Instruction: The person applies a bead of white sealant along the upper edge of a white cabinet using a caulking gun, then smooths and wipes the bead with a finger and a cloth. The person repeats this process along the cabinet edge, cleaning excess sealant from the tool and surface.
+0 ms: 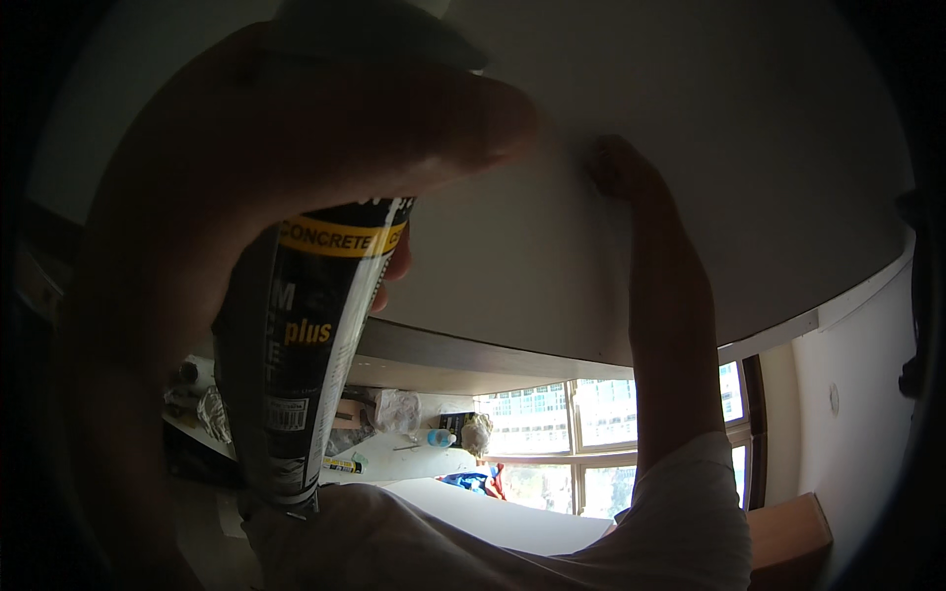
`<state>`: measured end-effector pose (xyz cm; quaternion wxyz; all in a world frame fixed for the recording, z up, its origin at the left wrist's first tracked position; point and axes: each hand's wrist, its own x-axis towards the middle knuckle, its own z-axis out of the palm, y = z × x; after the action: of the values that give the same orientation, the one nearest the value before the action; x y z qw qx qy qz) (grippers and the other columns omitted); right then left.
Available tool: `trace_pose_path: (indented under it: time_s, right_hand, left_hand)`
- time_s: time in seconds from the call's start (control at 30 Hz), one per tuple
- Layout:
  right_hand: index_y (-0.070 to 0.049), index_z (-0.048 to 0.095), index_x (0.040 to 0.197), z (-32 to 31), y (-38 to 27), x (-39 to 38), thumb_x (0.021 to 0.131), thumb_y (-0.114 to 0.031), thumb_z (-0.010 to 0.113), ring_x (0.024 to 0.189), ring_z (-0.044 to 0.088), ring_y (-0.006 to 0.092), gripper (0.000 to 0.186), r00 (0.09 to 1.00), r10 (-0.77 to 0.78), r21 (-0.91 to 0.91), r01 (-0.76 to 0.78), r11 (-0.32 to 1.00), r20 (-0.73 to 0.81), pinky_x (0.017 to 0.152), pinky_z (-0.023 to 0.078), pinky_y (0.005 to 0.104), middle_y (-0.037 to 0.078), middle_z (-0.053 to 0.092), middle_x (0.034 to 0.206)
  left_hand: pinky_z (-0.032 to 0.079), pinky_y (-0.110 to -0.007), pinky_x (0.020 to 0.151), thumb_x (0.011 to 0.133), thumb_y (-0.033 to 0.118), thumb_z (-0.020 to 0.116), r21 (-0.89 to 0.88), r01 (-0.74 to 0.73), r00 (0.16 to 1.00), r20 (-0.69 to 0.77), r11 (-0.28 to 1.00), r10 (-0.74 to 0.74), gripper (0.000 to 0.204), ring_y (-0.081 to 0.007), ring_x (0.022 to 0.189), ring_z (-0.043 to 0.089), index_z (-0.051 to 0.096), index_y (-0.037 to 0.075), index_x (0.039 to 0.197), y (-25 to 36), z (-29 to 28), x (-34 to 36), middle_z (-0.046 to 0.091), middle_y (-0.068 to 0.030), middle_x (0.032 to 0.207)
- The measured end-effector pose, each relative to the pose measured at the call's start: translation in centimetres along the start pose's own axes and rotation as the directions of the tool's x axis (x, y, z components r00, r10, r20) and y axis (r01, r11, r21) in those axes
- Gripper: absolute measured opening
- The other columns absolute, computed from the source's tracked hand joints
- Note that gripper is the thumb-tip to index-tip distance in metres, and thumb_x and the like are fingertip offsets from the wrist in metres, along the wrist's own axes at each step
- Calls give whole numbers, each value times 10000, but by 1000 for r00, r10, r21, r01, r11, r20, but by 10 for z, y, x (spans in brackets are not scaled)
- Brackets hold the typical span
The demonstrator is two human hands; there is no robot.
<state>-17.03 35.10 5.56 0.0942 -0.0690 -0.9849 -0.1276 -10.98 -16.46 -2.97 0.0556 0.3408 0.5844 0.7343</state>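
My left hand [296, 128], large and close on the left, is wrapped round a black tube [325, 286] with a yellow band and white lettering, its crimped end downward. A dark greyish-green flat piece [365, 34] shows above my thumb; I cannot tell whether it is attached to the tube. Farther off, my right hand [621, 172] is closed, its fingers at or close against a broad white panel [503, 246]. Whatever those fingers may hold is too dark to make out.
A white surface [389, 458] low in view bears plastic bags [394, 412], a light-blue bottle [440, 436] and a small yellow tube [343, 465]. Beyond are a bright window [522, 424], a blue-and-red item [478, 483], a wooden piece [788, 532] and a pale wall [852, 414].
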Motion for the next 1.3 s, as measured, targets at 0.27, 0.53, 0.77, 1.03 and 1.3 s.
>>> trace_pose_path:
  time_s: [0.27,0.53,0.77,1.03,1.3]
  right_hand:
    - [-47,626,1261,-31,-41,15,1013,-244,564,601,501,141,323,832,279,752,-554,358,480,527,433,289,55,600,801]
    - [-11,652,1343,-94,-62,-30,1064,-262,490,527,328,71,410,939,103,881,-344,325,328,466,302,228,-34,455,685]
    - [-75,632,1422,-127,-137,-145,1016,-248,589,550,410,57,443,994,-77,870,-30,493,77,485,326,239,-16,518,671]
    - [-98,633,1411,-78,-241,-144,986,-273,660,1096,705,330,460,912,-407,576,357,735,-46,978,564,452,176,721,1154]
    - [-183,668,1398,-54,-283,-135,969,-246,653,1206,642,326,435,865,-483,624,453,637,-135,1058,511,445,152,602,1275]
  left_hand:
    - [586,-333,554,918,594,614,-16,27,999,-43,1000,-27,581,-206,563,700,653,25,1030,0,-2,-8,676,-91,689]
    - [588,-327,560,931,618,587,-19,74,996,-40,997,-74,598,-204,555,698,646,29,1012,13,4,-12,678,-91,664]
    - [569,-302,544,909,535,694,-39,76,997,-6,996,-76,479,-173,539,686,649,58,904,23,11,-10,670,-86,638]
    - [570,-290,530,899,575,685,-24,123,990,-60,992,-125,498,-162,542,694,652,79,866,24,16,-11,668,-65,636]
    - [589,-290,530,913,536,697,-38,96,994,-56,995,-98,473,-175,561,711,654,65,927,14,9,-18,682,-78,671]
